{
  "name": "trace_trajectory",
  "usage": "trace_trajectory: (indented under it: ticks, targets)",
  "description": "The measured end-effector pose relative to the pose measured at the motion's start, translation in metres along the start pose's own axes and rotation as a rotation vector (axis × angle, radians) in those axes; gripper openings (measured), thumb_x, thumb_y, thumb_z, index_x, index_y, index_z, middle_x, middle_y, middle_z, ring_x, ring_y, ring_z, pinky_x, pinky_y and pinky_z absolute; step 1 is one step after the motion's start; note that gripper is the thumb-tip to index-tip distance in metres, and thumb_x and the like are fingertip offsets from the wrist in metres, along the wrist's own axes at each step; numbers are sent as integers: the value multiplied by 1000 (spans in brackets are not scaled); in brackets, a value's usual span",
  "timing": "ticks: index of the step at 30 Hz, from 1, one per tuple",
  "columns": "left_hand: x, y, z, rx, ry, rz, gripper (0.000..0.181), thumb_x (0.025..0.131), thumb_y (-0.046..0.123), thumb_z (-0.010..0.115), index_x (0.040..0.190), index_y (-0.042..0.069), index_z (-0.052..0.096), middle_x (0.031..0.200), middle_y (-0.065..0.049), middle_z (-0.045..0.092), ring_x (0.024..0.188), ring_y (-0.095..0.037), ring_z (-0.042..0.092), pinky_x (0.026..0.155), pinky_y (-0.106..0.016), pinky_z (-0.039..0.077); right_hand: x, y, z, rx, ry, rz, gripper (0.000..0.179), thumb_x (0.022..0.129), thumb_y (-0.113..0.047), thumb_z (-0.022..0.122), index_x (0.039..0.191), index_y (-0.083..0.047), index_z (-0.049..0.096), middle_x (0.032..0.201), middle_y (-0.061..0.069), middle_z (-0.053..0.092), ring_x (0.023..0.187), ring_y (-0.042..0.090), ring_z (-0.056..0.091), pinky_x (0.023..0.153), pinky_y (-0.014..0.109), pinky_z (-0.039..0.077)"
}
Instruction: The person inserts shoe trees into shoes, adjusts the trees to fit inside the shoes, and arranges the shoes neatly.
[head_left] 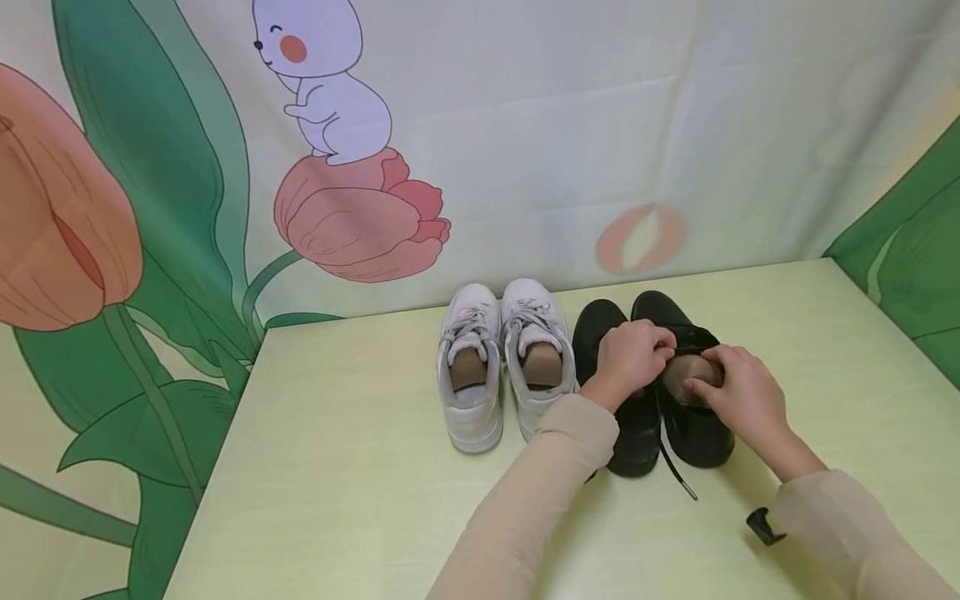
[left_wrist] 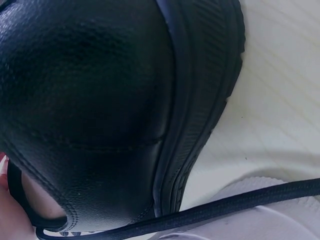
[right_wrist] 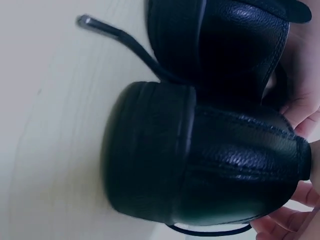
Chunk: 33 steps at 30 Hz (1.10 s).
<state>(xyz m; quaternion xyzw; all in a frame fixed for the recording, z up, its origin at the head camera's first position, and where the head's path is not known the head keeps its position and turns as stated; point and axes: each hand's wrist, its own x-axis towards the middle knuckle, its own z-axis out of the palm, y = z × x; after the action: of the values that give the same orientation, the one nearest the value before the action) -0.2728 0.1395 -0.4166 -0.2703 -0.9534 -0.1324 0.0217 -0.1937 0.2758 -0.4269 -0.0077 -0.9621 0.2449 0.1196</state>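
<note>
A pair of black leather lace-up shoes stands right of centre in the head view, the left shoe point(head_left: 633, 446) beside the right shoe point(head_left: 701, 446). A rounded beige insert point(head_left: 686, 372) shows in the right shoe's opening. My left hand point(head_left: 630, 354) reaches across the left shoe, its curled fingers pinching the right shoe's inner edge by the lacing. From the other side my right hand point(head_left: 750, 396) grips that shoe's collar, thumb inside over the insert and fingers outside. A loose black shoelace point(head_left: 677, 471) trails between the heels, its metal tip bare.
White sneakers point(head_left: 471, 421) with grey laces and brown inserts stand just left of the black shoes, on a pale yellow-green table point(head_left: 337, 467). Behind rises a printed cloth backdrop point(head_left: 525, 167) with tulips. A small black piece point(head_left: 763, 527) shows by my right sleeve.
</note>
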Motion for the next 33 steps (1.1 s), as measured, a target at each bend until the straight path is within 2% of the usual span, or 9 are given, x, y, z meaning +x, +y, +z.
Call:
trace_trajectory:
  ticks: [10, 18, 28, 33]
  targets:
    - [1, 0, 2, 5, -7, 1, 11, 85, 35, 56, 91, 36, 65, 87, 16, 58, 73, -2, 54, 60, -16, 43, 2, 1, 1, -36, -33, 24, 39, 74, -23, 69, 102, 1, 55, 99, 23, 54, 88, 39, 50, 65, 47, 40]
    - [1, -1, 2, 13, 2, 5, 11, 85, 35, 56, 91, 35, 65, 87, 17, 58, 72, -2, 54, 58, -16, 42, 4, 0, 3, -85, -4, 37, 37, 72, -25, 71, 98, -2, 57, 94, 22, 53, 84, 38, 48, 57, 44, 39]
    - [0, 0, 1, 26, 4, -1, 11, 85, 35, 56, 91, 36, 65, 89, 17, 58, 73, -2, 55, 59, -16, 43, 4, 0, 5, -93, -2, 55, 38, 72, -25, 71, 98, -2, 57, 99, 21, 54, 86, 39, 47, 60, 46, 39]
    - [0, 0, 1, 24, 9, 6, 11, 85, 35, 56, 91, 35, 65, 88, 16, 58, 72, -2, 55, 58, -16, 43, 5, 2, 7, -86, 9, 74, 38, 72, -24, 71, 97, -1, 56, 97, 20, 55, 84, 38, 49, 56, 44, 40]
